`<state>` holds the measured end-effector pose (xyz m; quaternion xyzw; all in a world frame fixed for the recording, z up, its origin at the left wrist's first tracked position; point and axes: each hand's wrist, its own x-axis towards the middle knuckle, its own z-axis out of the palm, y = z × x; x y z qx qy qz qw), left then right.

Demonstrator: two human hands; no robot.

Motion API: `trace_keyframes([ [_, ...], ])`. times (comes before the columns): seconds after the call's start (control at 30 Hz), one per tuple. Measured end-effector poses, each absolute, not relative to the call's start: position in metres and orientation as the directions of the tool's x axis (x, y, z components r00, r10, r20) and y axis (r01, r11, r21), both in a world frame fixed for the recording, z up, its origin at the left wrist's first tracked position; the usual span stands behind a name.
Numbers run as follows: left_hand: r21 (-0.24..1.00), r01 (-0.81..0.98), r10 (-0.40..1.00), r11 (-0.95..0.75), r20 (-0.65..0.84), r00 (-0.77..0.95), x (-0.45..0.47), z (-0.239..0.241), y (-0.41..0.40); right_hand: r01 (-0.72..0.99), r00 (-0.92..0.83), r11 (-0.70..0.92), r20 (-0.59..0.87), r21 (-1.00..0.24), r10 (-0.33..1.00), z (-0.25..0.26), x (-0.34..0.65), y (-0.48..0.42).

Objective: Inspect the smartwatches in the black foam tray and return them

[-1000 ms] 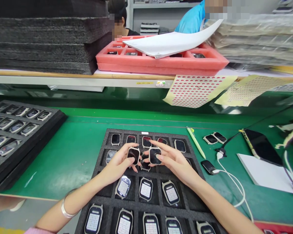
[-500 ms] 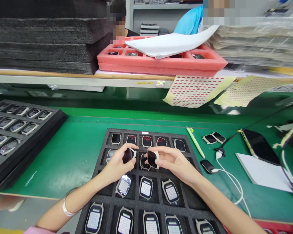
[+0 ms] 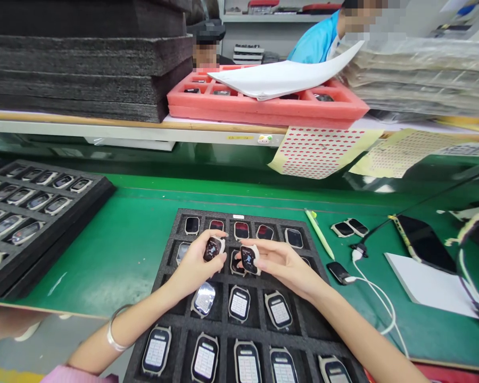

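A black foam tray [image 3: 171, 250] lies on the green bench in front of me, its pockets filled with several small watch bodies. My left hand [image 3: 195, 266] is closed around one watch body [image 3: 212, 248], tilted up above the tray's second row. My right hand [image 3: 281, 262] pinches another watch body [image 3: 248, 258] beside it, screen facing left. Both held screens show faint coloured marks. The nearer rows hold watch bodies [image 3: 238, 305] with lit white keypad screens; the far row's screens [image 3: 240, 230] are dark or reddish.
A second black tray of watch bodies [image 3: 35, 202] sits at the left. A green pen [image 3: 318, 239], two loose watch bodies [image 3: 349, 229], a cabled charger [image 3: 339, 272], a phone [image 3: 425, 242] and white pad [image 3: 431, 287] lie right. A pink tray [image 3: 263, 106], foam stacks and two people are behind the shelf.
Both hands have closed from spread fingers into tighter grips and turned the two watch bodies on edge. Their dark screens now show faint marks. My view shifted slightly.
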<state>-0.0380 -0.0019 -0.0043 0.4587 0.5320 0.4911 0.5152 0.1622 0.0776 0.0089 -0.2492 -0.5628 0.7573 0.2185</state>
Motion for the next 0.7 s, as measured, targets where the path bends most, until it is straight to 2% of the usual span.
trace_keyframes([
  [0.1, 0.995, 0.003, 0.995, 0.100, -0.100, -0.030, -0.0369, -0.0038, -0.0065, -0.058, -0.762, -0.259, -0.125, -0.964, 0.635, 0.0121, 0.1640, 0.0747],
  [0.3, 0.995, 0.053, 0.996, 0.087, -0.088, 0.018, -0.0359, -0.0075, -0.0107, -0.042, -0.796, -0.266, -0.129, -0.963, 0.591, 0.0138, 0.1659, 0.0704],
  [0.53, 0.980, 0.198, 0.999, -0.017, 0.007, 0.047, -0.0397, -0.0071, -0.0084, -0.042, -0.721, -0.242, -0.138, -0.969, 0.679, 0.0113, 0.1658, 0.0759],
  [0.7, 0.968, 0.247, 0.996, -0.036, 0.014, 0.092, -0.0418, -0.0067, -0.0070, -0.022, -0.732, -0.223, -0.136, -0.974, 0.667, 0.0097, 0.1678, 0.0785],
])
